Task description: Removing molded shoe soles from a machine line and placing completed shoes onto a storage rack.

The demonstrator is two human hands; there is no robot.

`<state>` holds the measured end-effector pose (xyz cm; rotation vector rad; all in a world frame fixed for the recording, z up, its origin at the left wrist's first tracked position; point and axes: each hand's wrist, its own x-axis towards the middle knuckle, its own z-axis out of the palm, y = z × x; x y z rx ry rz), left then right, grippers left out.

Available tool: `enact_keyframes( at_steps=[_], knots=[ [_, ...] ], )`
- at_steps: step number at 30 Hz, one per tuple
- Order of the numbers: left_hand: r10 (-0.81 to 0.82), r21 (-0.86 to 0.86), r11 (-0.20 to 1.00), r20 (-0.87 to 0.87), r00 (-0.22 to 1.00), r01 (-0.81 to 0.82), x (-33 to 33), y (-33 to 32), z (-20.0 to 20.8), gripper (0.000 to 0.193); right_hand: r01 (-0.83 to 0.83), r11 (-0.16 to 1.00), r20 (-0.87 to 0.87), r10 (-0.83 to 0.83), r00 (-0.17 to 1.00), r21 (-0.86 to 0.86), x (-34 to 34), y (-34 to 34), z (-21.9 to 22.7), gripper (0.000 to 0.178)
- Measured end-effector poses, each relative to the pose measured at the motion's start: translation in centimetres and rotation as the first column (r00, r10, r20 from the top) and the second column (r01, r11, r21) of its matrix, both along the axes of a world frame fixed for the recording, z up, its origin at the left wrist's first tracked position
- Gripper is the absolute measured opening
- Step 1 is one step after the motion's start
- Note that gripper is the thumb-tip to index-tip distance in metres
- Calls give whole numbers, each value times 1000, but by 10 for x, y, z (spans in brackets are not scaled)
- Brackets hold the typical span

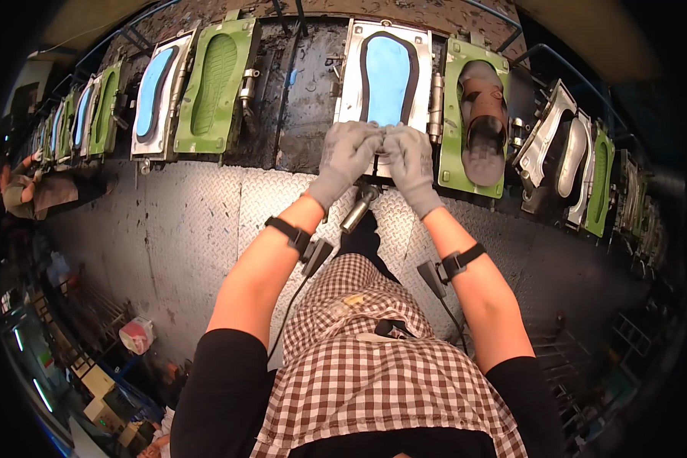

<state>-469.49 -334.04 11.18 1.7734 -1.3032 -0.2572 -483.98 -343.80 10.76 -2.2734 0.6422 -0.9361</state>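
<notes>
Both my hands wear grey gloves and meet at the near end of a silver mould plate. A bright blue sole shape with a black border lies in that plate. My left hand has its fingers bent and pinched together at the tips, by the sole's near end. Close beside it, my right hand is closed the same way, fingertips almost touching the left's. Whatever lies between the fingertips is hidden. Right of the plate, a hinged green mould half carries a brown strapped sandal.
To the left stand another green mould half and a silver plate with a blue sole. More open moulds line both sides. A metal cylinder handle juts toward me. Diamond-plate flooring lies below. Another person works far left.
</notes>
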Motion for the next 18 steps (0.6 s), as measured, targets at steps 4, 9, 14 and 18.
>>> enact_keyframes(
  at_steps=[4,9,14,18],
  knots=[
    [25,55,998,-212,977,-14,7,31,21,25,-75,997,-49,75,996,12,-8,-4,4,21],
    [375,673,696,-639,672,250,9,57,52,59,-71,992,-121,58,991,-100,-5,-12,3,16],
    [406,596,459,-801,441,659,-25,72,21,64,-102,985,-136,82,987,-143,4,-13,7,15],
    [565,553,595,-804,186,584,-60,58,18,55,-107,985,-221,75,972,-135,5,-17,5,11]
  ],
)
